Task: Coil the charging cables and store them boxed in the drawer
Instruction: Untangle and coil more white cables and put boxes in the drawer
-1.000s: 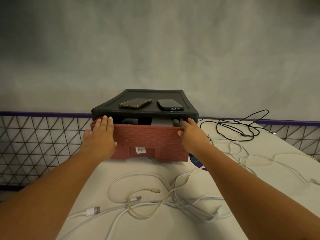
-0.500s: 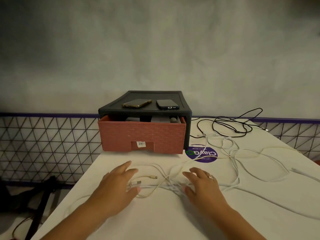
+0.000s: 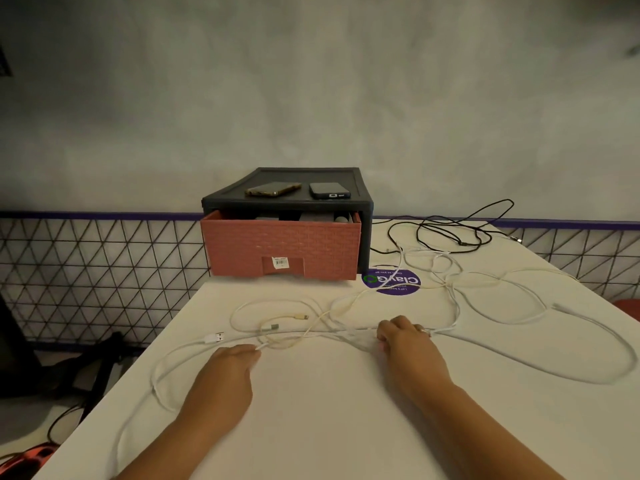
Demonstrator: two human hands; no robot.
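A: Hands?
B: L hand [image 3: 228, 372] & R hand [image 3: 405, 341] both curled tight on white cables [image 3: 214, 337], mid-table [image 3: 329, 410].
A: Drawer?
B: Drawer [image 3: 242, 247] part open, far end of table.

The white cables [image 3: 210, 338] look like smooth, slightly shiny plastic. The drawer front [image 3: 284, 244] is matt reddish plastic with a brick relief, its case [image 3: 287, 204] dark matt plastic. The table [image 3: 346, 410] is smooth and matt; the wall [image 3: 311, 98] rough plaster.
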